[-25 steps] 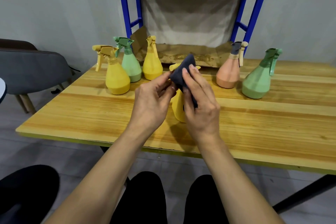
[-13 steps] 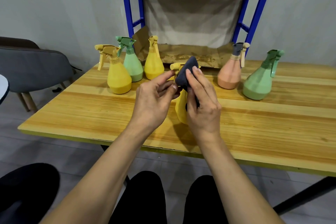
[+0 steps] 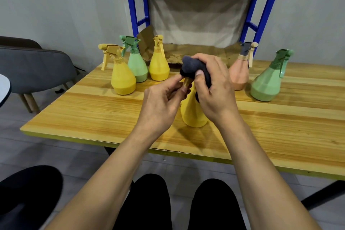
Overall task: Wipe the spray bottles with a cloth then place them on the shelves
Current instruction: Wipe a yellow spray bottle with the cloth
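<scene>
Yellow bottle (image 3: 193, 113) is upright at the middle of the table (image 3: 93, 117), left hand (image 3: 162, 102) pinching its neck, right hand (image 3: 216, 89) clamping a cloth (image 3: 194, 67) over its top. Five more bottles stand behind: two yellow (image 3: 123, 80) (image 3: 158, 67) and one green (image 3: 137, 65) at left, one peach (image 3: 239, 75) and one green (image 3: 267, 86) at right.

Three yellow spray bottles (image 3: 123, 80) (image 3: 159, 67) (image 3: 193, 115), two green bottles (image 3: 137, 67) (image 3: 266, 86), one peach bottle (image 3: 239, 74), one dark cloth (image 3: 194, 67), two hands (image 3: 160, 104) (image 3: 214, 87)

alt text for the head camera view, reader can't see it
A person's right hand presses a dark cloth over the top of a yellow spray bottle while the left hand pinches its neck. Five more bottles stand behind on the wooden table, before a blue rack.
</scene>
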A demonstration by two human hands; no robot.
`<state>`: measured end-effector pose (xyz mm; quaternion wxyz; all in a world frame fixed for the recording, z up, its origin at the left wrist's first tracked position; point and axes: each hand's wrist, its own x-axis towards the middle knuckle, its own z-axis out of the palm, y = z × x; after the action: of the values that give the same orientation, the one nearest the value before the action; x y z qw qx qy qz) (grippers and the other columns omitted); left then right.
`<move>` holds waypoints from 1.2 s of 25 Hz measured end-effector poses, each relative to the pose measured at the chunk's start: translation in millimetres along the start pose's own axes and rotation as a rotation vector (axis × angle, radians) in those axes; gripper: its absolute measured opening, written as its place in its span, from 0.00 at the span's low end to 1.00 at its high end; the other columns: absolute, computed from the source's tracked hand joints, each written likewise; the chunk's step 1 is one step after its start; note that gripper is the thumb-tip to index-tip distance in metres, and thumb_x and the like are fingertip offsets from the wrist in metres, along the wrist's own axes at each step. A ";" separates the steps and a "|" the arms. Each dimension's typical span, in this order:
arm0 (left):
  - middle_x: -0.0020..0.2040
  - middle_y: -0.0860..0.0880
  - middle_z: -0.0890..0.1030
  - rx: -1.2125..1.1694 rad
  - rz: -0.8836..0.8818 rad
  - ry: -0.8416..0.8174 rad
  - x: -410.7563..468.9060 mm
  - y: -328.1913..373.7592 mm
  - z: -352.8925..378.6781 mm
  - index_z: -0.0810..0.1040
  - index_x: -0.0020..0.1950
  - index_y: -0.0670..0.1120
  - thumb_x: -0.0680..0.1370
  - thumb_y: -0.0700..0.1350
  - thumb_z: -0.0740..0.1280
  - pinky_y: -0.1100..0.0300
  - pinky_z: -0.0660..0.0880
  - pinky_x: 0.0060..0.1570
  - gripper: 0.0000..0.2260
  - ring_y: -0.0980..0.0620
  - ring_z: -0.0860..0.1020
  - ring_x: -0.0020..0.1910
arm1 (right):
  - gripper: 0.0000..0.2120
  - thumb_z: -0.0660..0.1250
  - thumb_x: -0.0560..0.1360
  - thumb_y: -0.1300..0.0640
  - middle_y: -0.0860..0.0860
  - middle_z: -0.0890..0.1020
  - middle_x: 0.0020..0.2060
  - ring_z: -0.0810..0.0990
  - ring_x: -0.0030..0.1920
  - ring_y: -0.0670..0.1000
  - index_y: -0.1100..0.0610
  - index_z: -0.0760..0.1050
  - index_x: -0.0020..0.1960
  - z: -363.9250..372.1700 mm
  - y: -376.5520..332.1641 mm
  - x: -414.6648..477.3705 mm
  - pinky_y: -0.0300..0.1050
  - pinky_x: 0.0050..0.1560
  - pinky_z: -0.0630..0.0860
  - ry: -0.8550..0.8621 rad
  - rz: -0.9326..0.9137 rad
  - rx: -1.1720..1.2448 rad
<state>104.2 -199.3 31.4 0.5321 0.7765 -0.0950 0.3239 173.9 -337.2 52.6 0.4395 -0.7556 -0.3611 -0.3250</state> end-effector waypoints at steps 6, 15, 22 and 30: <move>0.53 0.47 0.87 -0.046 -0.019 -0.015 -0.4 -9.5 -6.5 0.77 0.72 0.47 0.83 0.37 0.66 0.51 0.83 0.58 0.17 0.54 0.86 0.55 | 0.14 0.63 0.81 0.56 0.48 0.77 0.59 0.75 0.59 0.48 0.54 0.76 0.66 -5.3 6.6 8.4 0.47 0.62 0.72 -0.135 -0.030 0.062; 0.54 0.51 0.87 -0.039 0.005 -0.018 7.9 -14.0 -4.1 0.77 0.72 0.54 0.83 0.40 0.67 0.49 0.84 0.56 0.18 0.55 0.86 0.55 | 0.14 0.66 0.82 0.57 0.52 0.77 0.60 0.75 0.62 0.42 0.58 0.76 0.67 15.6 12.7 -6.8 0.36 0.65 0.70 0.163 0.114 0.169; 0.57 0.55 0.87 -0.004 0.058 -0.050 6.4 -11.7 -1.0 0.78 0.71 0.52 0.83 0.40 0.67 0.46 0.83 0.57 0.17 0.55 0.85 0.56 | 0.16 0.65 0.80 0.69 0.62 0.77 0.64 0.64 0.75 0.40 0.68 0.74 0.67 26.9 3.9 -22.2 0.38 0.75 0.61 0.444 -0.039 0.015; 0.54 0.49 0.87 0.066 0.046 -0.055 7.5 -1.6 3.5 0.79 0.72 0.46 0.83 0.37 0.67 0.51 0.83 0.55 0.17 0.57 0.86 0.53 | 0.16 0.61 0.84 0.63 0.62 0.78 0.63 0.75 0.66 0.59 0.65 0.73 0.70 3.5 11.2 -15.7 0.46 0.72 0.67 0.301 -0.131 -0.150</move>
<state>112.2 -200.3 33.9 0.4959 0.7997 -0.1168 0.3177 175.6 -342.1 33.7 0.4089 -0.7039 -0.3144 -0.4884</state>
